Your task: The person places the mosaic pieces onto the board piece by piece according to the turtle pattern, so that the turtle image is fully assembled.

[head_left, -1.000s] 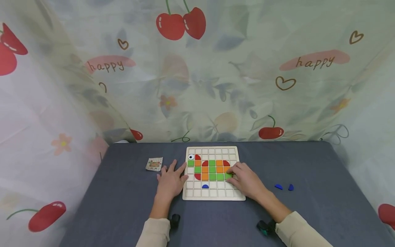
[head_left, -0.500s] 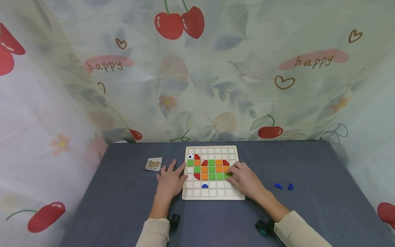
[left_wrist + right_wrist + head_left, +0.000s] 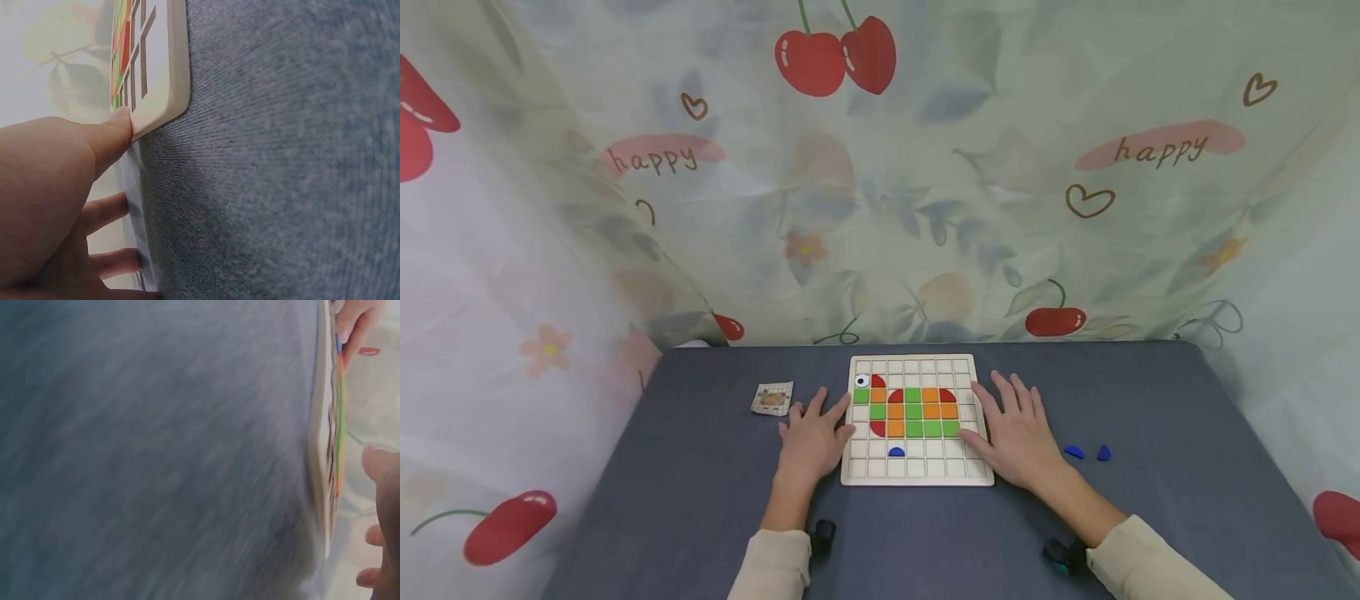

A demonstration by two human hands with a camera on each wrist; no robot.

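A pale wooden grid board [image 3: 925,472] lies on the table. Green, orange and red tiles fill a patterned area in it, including a green square [image 3: 951,428] at that area's lower right and a white eye tile [image 3: 862,381] at upper left. A blue half-circle piece [image 3: 897,452] sits lower on the grid. My left hand [image 3: 812,446] rests spread at the board's left side; its thumb touches the edge in the left wrist view. My right hand [image 3: 1018,437], fingers spread and holding nothing, is at the right edge, its thumb over the board.
Two blue pieces, one half-round [image 3: 1073,452] and one smaller [image 3: 1103,452], lie on the dark cloth [image 3: 1150,517] right of my right hand. A small picture card [image 3: 772,398] lies left of the board. A patterned curtain [image 3: 880,208] hangs behind the table.
My right hand has let go of the green square, which now lies in the grid. That hand has shifted right with its fingers spread. The left hand has stayed put.
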